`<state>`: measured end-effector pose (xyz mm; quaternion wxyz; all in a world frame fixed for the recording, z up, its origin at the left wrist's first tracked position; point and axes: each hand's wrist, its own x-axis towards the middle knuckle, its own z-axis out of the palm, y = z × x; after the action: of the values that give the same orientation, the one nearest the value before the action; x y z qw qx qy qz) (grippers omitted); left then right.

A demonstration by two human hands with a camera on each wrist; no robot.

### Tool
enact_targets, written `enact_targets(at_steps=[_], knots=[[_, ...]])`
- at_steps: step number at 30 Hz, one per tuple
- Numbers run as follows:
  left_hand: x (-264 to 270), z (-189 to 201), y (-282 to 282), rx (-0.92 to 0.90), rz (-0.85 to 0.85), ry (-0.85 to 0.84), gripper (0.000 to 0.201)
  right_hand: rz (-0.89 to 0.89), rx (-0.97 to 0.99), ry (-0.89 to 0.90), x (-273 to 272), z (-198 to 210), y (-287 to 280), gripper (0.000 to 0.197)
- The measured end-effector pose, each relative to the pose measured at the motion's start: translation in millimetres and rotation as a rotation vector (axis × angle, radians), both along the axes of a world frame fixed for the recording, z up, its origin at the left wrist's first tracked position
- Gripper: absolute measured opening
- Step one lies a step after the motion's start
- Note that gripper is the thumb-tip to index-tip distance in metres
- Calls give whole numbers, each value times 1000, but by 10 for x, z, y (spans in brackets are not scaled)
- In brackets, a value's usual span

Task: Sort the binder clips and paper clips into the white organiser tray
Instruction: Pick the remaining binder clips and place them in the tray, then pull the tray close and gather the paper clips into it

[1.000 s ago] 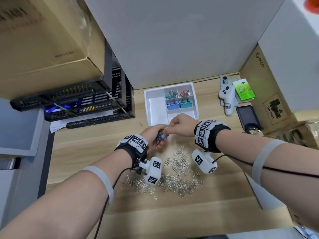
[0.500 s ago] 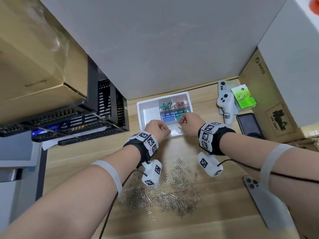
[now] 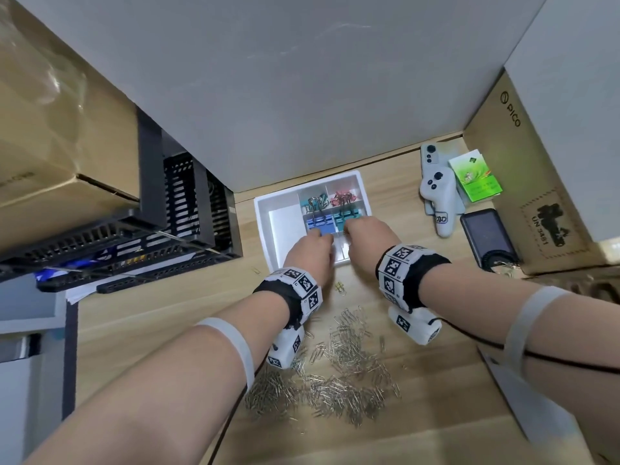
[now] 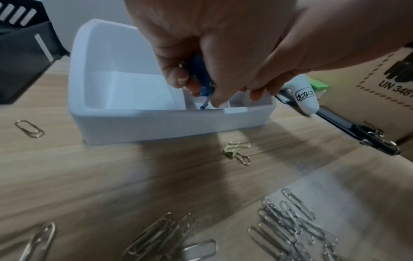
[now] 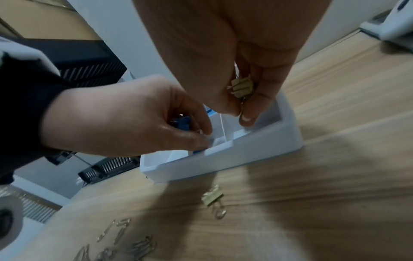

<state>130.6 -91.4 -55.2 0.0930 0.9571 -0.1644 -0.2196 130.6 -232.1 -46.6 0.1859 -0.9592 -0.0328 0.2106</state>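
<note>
The white organiser tray (image 3: 265,213) stands at the back of the desk, with blue binder clips (image 3: 320,225), teal ones (image 3: 349,217) and pink ones (image 3: 344,197) in its small compartments. My left hand (image 4: 201,91) pinches a small blue binder clip (image 4: 202,77) just above a front compartment of the tray (image 4: 156,123). My right hand (image 5: 240,113) holds small gold binder clips (image 5: 242,87) over the neighbouring front compartment on the right. One gold binder clip (image 3: 340,287) lies on the desk in front of the tray. A pile of silver paper clips (image 3: 335,380) lies under my wrists.
Black mesh trays (image 3: 188,209) stand left of the tray. To its right lie a white controller (image 3: 439,199), a green packet (image 3: 476,179), a black device (image 3: 486,234) and a cardboard box (image 3: 523,182). A single gold paper clip (image 3: 256,270) lies front left.
Both hands have moved forward from above the paper-clip pile to the front compartments of the tray, still carrying the clips. The head view has tilted toward the tray.
</note>
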Motion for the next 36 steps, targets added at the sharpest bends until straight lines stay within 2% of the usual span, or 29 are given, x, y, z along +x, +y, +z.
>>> enact_targets(at_steps=[3,9,12,16,20,24,27,31,36], knots=[[-11,-7,11,-16,-3,-18,18,28,-40,-13,-16,26,-2,13],[-39,-15,69,-90,-12,-35,21,66,9,-66,-113,62,34,19],[-63,-11,106,-122,-22,-31,20,179,26,-10,-250,51,112,7],[-92,3,171,-133,-20,-27,20,249,-96,56,-434,-101,210,22],[-147,34,306,-128,-46,-96,17,231,-141,134,-476,-184,285,7],[-203,87,495,-81,4,-140,16,183,-95,173,-445,-154,244,11],[-240,111,641,-58,53,-140,14,114,13,127,-373,-105,112,14],[-291,148,806,-47,124,-144,12,7,116,-29,-236,-32,-63,15],[-354,156,961,-15,201,-135,8,-34,93,-77,-166,-52,-131,28]])
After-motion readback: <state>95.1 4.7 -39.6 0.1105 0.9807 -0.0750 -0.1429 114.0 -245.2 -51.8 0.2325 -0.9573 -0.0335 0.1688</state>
